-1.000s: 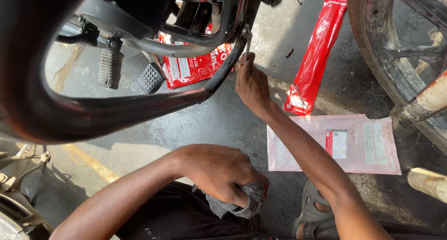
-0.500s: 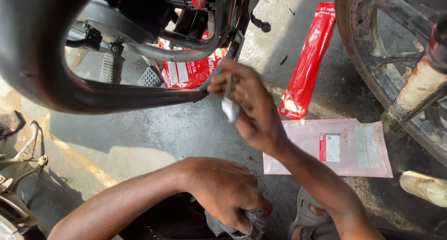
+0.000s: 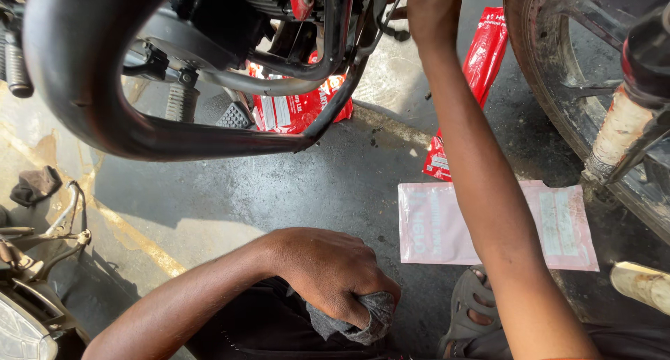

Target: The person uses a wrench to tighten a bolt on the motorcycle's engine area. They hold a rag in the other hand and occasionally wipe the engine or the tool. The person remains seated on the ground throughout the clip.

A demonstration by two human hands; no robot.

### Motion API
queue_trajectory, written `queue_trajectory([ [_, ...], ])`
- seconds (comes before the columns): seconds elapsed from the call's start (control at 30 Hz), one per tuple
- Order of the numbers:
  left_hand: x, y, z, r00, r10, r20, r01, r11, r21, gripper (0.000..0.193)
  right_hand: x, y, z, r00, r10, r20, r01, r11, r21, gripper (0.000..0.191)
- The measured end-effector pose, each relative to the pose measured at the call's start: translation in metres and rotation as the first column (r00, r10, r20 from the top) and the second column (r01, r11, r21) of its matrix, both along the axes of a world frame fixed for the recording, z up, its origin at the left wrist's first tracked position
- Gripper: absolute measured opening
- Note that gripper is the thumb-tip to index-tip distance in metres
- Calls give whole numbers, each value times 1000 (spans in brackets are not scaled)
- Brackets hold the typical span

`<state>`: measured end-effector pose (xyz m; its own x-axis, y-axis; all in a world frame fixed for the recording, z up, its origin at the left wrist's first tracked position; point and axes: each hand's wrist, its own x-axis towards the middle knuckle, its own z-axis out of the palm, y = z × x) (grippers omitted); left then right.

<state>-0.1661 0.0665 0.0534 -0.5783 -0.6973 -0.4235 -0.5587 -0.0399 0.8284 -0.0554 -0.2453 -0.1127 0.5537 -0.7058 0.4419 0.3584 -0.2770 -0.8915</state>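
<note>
Over wet concrete floor (image 3: 293, 185), left hand (image 3: 335, 276) clenches a grey rag (image 3: 370, 318); right hand (image 3: 433, 7) reaches up, grip hidden.

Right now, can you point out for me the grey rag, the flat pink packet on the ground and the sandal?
grey rag (image 3: 373, 318): head view, on the bunched cloth below the left hand's fingers.
flat pink packet (image 3: 433, 224): head view, on its left half.
sandal (image 3: 474, 300): head view, on the grey straps.

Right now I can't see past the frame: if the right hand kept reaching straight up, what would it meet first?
Probably the motorcycle's engine parts just above the right hand; depth is unclear.
</note>
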Motion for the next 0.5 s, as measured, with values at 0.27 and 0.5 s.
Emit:
queue_trajectory([
  [0.27,1,-2,11,997,38,-65,-40,999,-24,35,-20,10,-6,898,-410,-163,238,761,-603,25],
  [0.5,25,7,37,963,260,74,-243,952,-184,54,-22,14,-1,597,-732,328,452,-31,-892,33],
])
